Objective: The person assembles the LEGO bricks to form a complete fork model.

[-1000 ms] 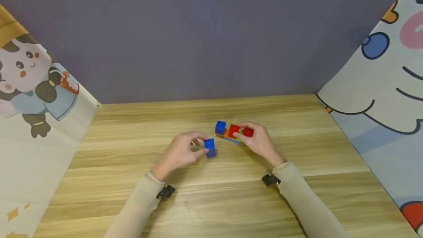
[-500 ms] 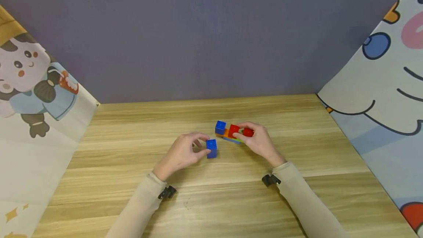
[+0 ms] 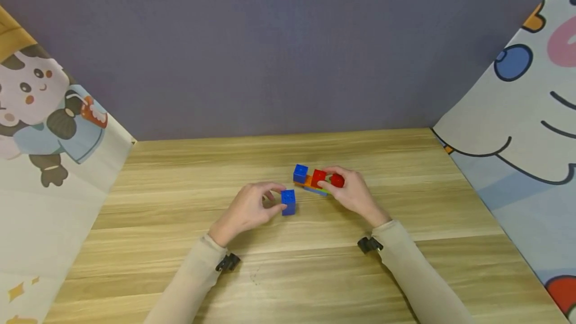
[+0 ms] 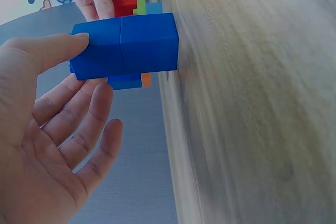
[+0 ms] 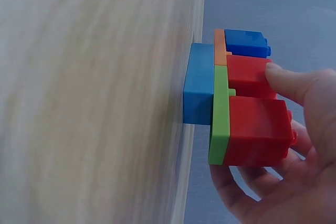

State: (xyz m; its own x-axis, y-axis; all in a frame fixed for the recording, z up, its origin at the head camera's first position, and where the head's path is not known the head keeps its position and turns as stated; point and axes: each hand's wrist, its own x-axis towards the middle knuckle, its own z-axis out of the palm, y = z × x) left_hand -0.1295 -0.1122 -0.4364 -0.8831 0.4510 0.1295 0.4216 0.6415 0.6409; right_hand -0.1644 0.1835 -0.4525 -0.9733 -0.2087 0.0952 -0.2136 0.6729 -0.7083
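Observation:
My left hand (image 3: 249, 209) pinches a stack of two blue toy bricks (image 3: 288, 203) between thumb and fingertips; in the left wrist view its other fingers hang loosely curved. Whether the stack touches the tabletop I cannot tell. To its right, my right hand (image 3: 353, 191) grips a small brick build by a red brick, thumb on its near side. In the right wrist view the build has a light blue brick (image 5: 198, 85) at its base, green (image 5: 220, 114) and orange (image 5: 219, 48) plates above, then two red bricks (image 5: 257, 132) and a blue brick (image 5: 245, 43) on top.
Both hands work over a wood-grain tabletop (image 3: 288, 279). A grey panel (image 3: 288, 54) rises along its back edge. Cartoon-printed panels stand at the left (image 3: 90, 179) and right (image 3: 508, 184). Each wrist wears a small black camera.
My left hand has moved slightly right with the blue stack, mostly in the first half second. The right hand and the brick build have stayed almost still.

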